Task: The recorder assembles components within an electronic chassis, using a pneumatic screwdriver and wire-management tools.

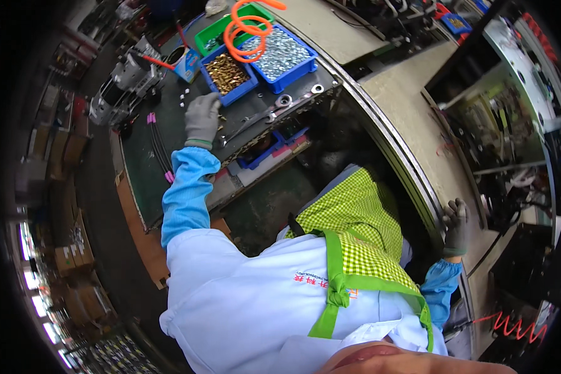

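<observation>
Curling grey-gloved left hand [203, 118] by blue plastic box [239, 93] of gold metal bits [225, 73], upper left, likely close for easy reach; can't tell if pinching. Holding grey-gloved right hand [456, 227] with fingers apart, far right.

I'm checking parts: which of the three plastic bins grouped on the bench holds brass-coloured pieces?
The smaller blue plastic bin, nearest the grey-gloved left hand. The larger blue plastic bin holds silvery pieces; the green plastic bin shows none.

Small brass-coloured parts [226, 71] lie loosely heaped in a rectangular blue bin [239, 93].
</observation>
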`<state>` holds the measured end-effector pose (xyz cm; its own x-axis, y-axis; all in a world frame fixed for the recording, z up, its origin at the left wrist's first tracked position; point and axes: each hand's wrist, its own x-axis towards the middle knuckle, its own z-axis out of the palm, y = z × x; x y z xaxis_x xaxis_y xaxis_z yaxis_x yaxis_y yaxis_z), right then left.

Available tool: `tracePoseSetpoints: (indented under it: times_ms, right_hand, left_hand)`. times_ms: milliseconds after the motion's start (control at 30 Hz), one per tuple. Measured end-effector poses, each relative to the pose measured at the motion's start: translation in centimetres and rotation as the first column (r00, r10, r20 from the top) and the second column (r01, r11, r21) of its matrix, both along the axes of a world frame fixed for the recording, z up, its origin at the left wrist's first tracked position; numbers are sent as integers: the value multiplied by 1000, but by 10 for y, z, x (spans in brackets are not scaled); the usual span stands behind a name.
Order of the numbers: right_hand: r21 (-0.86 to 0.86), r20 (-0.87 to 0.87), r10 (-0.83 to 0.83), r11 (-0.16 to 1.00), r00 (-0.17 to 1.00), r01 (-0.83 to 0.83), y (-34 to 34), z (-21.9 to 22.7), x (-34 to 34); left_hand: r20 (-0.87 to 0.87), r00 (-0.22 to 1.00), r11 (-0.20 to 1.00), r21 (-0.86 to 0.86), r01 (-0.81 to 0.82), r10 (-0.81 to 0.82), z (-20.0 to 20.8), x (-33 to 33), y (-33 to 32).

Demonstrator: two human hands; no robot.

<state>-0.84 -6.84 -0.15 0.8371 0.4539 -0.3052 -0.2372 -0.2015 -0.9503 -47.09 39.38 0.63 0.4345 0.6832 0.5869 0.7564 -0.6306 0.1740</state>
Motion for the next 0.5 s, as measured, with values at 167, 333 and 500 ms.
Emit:
tracePoseSetpoints:
  times_ms: [167, 333, 500]
  right_hand:
    - [157, -171, -8, 987, 985, 36, -29, -19, 7]
    - [145, -71, 35, 989, 997, -24, -16, -2, 6]
    - [153, -21, 22, 988, 1000, -19, -29, 10, -5]
  left_hand:
    - [340, 920, 979, 15, 201, -194, 58, 98, -53]
    - [383, 599, 556, -230, 799, -703, 32, 288, -166]
    - [236, 144, 71, -293, 953, -961, -14, 435, -285]
